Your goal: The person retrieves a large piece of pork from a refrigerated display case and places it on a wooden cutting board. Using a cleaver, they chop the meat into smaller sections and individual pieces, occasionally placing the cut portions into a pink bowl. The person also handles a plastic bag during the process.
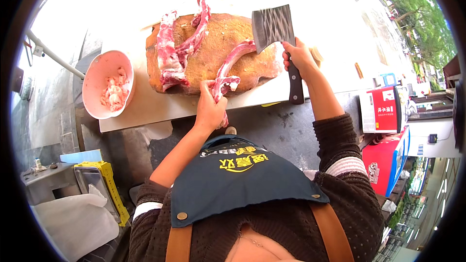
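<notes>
My left hand [211, 107] grips the near end of a long, curved strip of raw rib meat [230, 60], whose far end rests on a thick wooden chopping block [218, 43]. In my right hand [302, 58] is the black handle of a wide cleaver [273, 25]. Its blade, patterned with pale streaks, is over the block's right end, close to the strip's far tip; whether they touch I cannot tell. Farther left on the block lie a broad slab of ribs [168, 51] and a thinner curved rib piece [196, 38], meeting near their lower ends.
A pink plastic bowl [89, 91] with pale meat scraps [115, 92] stands left of the block on the white table [142, 116]. A yellow crate [113, 189] is at lower left. Red boxes [386, 111] and a red chest freezer [382, 167] stand at right.
</notes>
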`<control>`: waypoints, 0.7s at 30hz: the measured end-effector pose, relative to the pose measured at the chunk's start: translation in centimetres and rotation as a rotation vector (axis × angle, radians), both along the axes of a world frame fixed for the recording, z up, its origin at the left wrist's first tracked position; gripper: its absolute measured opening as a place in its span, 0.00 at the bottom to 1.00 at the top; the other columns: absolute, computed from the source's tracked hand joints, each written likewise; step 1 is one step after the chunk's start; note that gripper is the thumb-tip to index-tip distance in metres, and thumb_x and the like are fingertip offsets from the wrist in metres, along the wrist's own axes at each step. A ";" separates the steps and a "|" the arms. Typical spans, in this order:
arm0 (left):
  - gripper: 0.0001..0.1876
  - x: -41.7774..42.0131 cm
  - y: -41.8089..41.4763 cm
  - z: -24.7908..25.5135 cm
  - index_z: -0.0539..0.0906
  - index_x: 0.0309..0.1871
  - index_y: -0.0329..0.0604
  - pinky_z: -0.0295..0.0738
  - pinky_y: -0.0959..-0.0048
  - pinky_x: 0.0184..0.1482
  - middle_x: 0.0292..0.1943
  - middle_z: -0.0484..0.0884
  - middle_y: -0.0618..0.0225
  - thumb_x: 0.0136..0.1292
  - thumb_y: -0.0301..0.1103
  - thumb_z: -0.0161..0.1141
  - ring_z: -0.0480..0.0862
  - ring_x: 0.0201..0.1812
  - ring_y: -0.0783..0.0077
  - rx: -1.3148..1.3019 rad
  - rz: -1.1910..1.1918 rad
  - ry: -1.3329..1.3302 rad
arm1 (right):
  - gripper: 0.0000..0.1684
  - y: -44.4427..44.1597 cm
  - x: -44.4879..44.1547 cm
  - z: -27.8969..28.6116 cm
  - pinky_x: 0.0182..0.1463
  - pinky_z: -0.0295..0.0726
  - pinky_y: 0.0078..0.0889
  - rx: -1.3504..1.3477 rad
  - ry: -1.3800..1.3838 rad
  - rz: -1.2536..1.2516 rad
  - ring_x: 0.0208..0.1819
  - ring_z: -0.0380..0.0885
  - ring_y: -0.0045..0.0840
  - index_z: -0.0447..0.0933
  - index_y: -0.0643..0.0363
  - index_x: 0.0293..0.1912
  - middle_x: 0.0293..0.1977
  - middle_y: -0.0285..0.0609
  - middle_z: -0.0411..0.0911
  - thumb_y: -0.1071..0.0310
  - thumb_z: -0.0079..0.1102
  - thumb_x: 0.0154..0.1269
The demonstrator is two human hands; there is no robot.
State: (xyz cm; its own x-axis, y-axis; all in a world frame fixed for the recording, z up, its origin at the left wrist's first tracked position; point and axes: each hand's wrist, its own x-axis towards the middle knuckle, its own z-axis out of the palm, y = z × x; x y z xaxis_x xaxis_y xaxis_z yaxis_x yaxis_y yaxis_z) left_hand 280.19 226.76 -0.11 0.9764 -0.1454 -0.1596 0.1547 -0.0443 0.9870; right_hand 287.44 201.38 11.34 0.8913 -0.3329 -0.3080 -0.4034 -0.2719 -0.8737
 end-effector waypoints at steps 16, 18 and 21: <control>0.23 -1.2 -1.3 0.1 0.60 0.51 0.37 0.69 0.59 0.47 0.40 0.73 0.44 0.51 0.27 0.53 0.76 0.41 0.46 0.082 -0.043 -0.083 | 0.18 2.2 -0.6 4.3 0.18 0.68 0.24 -0.413 -0.195 0.139 0.14 0.67 0.18 0.65 0.66 0.46 0.16 0.37 0.69 0.61 0.49 0.66; 0.24 -1.0 -1.2 0.4 0.60 0.51 0.37 0.68 0.58 0.48 0.42 0.72 0.43 0.51 0.27 0.53 0.75 0.42 0.45 0.139 -0.048 -0.095 | 0.15 3.8 -0.4 11.6 0.18 0.67 0.22 -0.459 -0.402 0.051 0.14 0.66 0.17 0.71 0.65 0.38 0.15 0.34 0.67 0.60 0.50 0.66; 0.24 -0.7 -1.0 0.9 0.60 0.51 0.37 0.68 0.58 0.48 0.43 0.72 0.42 0.50 0.27 0.54 0.75 0.43 0.44 0.137 -0.070 -0.096 | 0.15 6.4 -0.3 23.8 0.14 0.64 0.19 -0.461 -0.983 -0.013 0.11 0.63 0.16 0.66 0.57 0.29 0.12 0.31 0.63 0.58 0.43 0.70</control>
